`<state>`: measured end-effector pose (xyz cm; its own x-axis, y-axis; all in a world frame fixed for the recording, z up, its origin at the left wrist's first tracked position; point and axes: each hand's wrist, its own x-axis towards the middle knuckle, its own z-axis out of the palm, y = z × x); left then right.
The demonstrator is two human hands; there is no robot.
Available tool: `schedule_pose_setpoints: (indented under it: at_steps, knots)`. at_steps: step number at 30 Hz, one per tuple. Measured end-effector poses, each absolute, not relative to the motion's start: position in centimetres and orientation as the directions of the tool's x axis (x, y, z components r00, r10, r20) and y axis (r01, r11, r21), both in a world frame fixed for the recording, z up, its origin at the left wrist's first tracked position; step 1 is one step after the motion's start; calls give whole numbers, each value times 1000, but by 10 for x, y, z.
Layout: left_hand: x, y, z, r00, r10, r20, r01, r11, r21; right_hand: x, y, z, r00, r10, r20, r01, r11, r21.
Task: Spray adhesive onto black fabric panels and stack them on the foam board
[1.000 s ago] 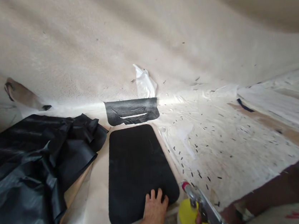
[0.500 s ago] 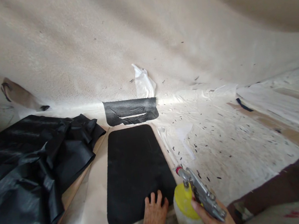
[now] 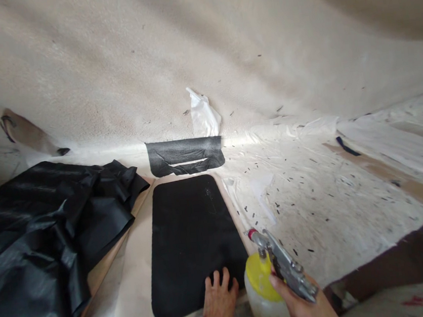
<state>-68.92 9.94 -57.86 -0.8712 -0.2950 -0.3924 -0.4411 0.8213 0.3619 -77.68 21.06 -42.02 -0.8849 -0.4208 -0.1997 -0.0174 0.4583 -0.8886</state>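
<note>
A flat black panel with rounded corners (image 3: 193, 237) lies on tan paper in front of me. My left hand (image 3: 220, 300) rests on its near right edge, fingers spread and pressed down. In my right hand (image 3: 302, 306) is a metal spray gun (image 3: 284, 259) with a red ring near its nozzle, which points left and away over the panel's right side. Below the gun hangs its white cup with a yellow lid (image 3: 261, 277). Faint pale specks and thin lines mark the panel's far right part.
Crumpled black sheeting (image 3: 60, 237) is heaped at the left. A black piece with a slit (image 3: 184, 154) lies beyond the panel, against a draped, stained cloth wall (image 3: 147, 64). White plastic sheeting (image 3: 307, 193) strewn with dark scraps covers the right side.
Pale specks now show on the panel's far right part. The spray gun and its cup have risen slightly in view. My left hand has stayed in place.
</note>
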Motion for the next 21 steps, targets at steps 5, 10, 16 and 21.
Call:
schedule_pose_setpoints:
  at_steps: [5,10,16,21]
  knots:
    - [-689,100,-579,-874,-295,-387,-436,827,354,-778,215,-424,-878,-432,-203,-24,465,-885]
    - [-687,101,-579,-876,-282,-391,-422,842,336,-782,231,-440,-848,-465,-254,-12,496,-868]
    - [-683,102,-577,-894,-252,-372,-368,885,285,-782,266,-468,-880,-416,-231,-45,556,-830]
    - [-680,103,-575,-910,-239,-337,-338,900,274,-777,281,-459,-869,-433,-239,-91,615,-783]
